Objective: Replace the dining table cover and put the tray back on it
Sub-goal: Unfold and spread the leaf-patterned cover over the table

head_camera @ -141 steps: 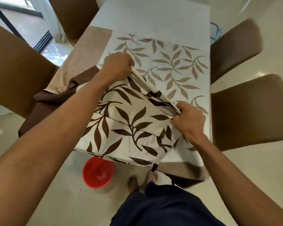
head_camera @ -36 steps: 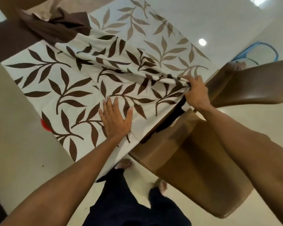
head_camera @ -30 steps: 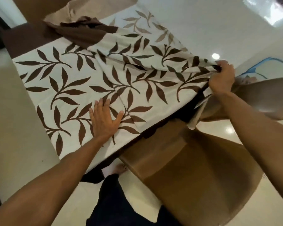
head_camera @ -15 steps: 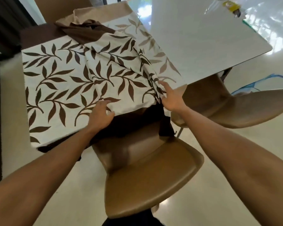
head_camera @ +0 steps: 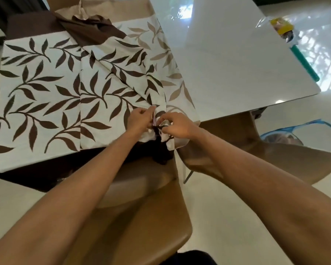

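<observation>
Glossy white surface (head_camera: 237,64) lies bare from 12 to 3 o'clock, the leaf-print cover (head_camera: 46,92) spread only over the 9 o'clock half. Left hand (head_camera: 139,121) and right hand (head_camera: 178,126) both pinch one bunched knot of its near edge, above the tan chair (head_camera: 141,207). Tug from that single point and the flat part could skew or slide off the slick top; the dark hem (head_camera: 161,152) may snag the chair back. No tray in sight. Yellow packet (head_camera: 281,27) at 1 o'clock: print too blurred to read.
</observation>
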`<state>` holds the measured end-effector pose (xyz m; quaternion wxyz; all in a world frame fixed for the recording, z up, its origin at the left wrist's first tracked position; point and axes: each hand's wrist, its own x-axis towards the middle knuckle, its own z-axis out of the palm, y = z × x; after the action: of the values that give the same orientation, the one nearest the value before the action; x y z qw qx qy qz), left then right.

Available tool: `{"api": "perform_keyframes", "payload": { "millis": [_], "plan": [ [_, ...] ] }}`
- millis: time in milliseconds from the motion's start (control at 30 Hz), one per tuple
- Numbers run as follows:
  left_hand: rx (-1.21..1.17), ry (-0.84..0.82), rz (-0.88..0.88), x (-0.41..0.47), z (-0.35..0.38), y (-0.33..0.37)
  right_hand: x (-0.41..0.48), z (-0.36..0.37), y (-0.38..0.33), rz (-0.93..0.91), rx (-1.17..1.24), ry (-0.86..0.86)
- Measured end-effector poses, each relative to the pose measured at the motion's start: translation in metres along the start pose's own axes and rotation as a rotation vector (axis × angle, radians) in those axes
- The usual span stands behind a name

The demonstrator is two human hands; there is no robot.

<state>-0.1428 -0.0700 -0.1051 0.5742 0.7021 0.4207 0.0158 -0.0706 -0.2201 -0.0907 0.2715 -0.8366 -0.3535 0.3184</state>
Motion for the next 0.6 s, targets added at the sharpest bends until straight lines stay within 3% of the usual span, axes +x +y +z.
{"api": "perform_keyframes", "payload": {
  "millis": [100,233,400,533,600],
  "plan": [
    [0.106,0.028,-0.023,-0.002,0.029,0.009,0.006,-0.017,0.009,-0.003,0.157,-0.089],
    [0.114,0.217,-0.019,-0.006,0.044,0.017,0.024,-0.039,0.012,0.075,0.338,-0.203],
    [-0.058,0.425,0.117,-0.023,0.057,0.043,0.056,-0.059,0.025,0.136,0.491,-0.092],
    [-0.117,0.370,0.162,-0.032,0.070,0.060,0.087,-0.071,0.019,0.264,0.954,-0.086],
    [-0.089,0.311,0.168,-0.033,0.079,0.075,0.108,-0.080,0.014,0.239,1.145,-0.135]
  ]
}}
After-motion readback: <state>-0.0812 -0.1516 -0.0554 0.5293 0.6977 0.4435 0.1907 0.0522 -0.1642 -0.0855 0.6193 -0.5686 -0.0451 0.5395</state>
